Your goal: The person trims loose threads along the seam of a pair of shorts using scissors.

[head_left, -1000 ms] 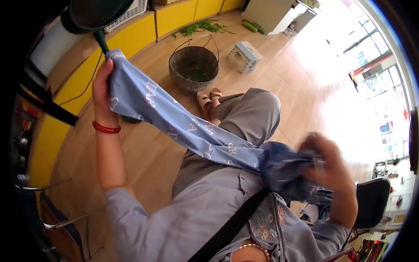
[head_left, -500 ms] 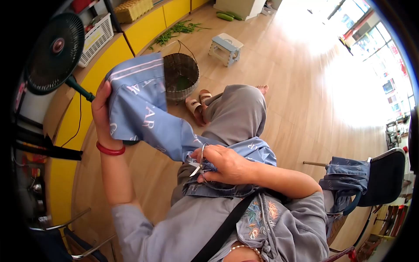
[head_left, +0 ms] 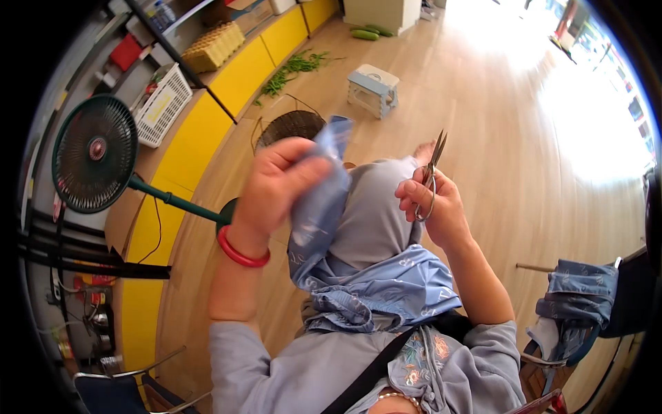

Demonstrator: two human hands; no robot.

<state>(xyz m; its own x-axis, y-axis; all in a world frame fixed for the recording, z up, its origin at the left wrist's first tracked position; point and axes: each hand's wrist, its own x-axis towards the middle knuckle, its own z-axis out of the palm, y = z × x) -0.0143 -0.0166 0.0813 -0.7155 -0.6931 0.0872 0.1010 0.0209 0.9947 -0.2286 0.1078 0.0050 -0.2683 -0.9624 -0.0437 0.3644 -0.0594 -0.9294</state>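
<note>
Blue cloth printed with white letters (head_left: 407,279) lies bunched across the lap, one part of it raised on the left. My left hand (head_left: 279,183), with a red bangle at the wrist, is closed on that raised part, which is blurred by motion. My right hand (head_left: 438,200) is above the right side of the lap and holds metal scissors (head_left: 434,165) by the handles. Their blades point up and away from the cloth, nearly together.
A green fan (head_left: 96,153) stands at the left, before yellow cabinets (head_left: 241,79). Beyond the knees are a woven basket (head_left: 293,126), a small step stool (head_left: 373,90) and green vegetables (head_left: 296,69). More blue cloth (head_left: 579,293) hangs on a chair (head_left: 627,293) at the right.
The scissors in my right hand have moved from the cloth at the lap up and to the right. My left hand has moved right with its part of the cloth. The view has shifted too.
</note>
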